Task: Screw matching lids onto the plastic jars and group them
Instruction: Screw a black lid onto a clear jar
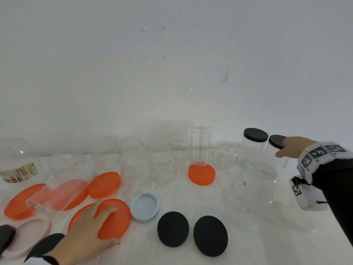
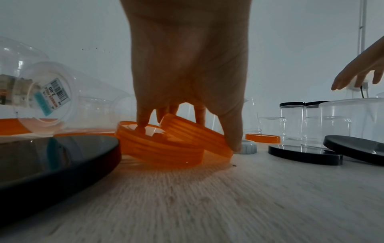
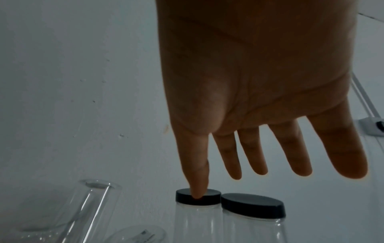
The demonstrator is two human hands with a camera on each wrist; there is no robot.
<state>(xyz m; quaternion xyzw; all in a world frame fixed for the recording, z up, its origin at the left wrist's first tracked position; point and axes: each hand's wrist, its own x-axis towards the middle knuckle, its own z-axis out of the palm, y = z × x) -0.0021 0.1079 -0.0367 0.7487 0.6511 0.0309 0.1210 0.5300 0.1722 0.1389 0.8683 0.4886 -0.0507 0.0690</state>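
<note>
- Left hand (image 1: 89,224), lower left of the head view: fingers curled over the top of an orange lid (image 1: 114,219), thumb against its near rim. Wrist view showed that lid (image 2: 197,136) tilted, propped on a second orange lid (image 2: 160,148) lying open side up.
- Right hand (image 1: 294,147), right edge of the head view: fingers spread and straight, holding nothing, above two black-lidded jars (image 1: 255,140).
- Right wrist view: thumb tip overlapped the left jar's black lid (image 3: 198,196); contact or just in front, couldn't tell.
- Second capped jar (image 3: 252,207) was touching the first.
- Loose black lids (image 1: 172,228) and a grey lid (image 1: 145,206) lay lower centre.
- Clear jars along the wall (image 1: 135,163) blended into the white backdrop; count was unclear.
- Lower-left corner: dark lid (image 1: 5,236) cut off by the frame.
</note>
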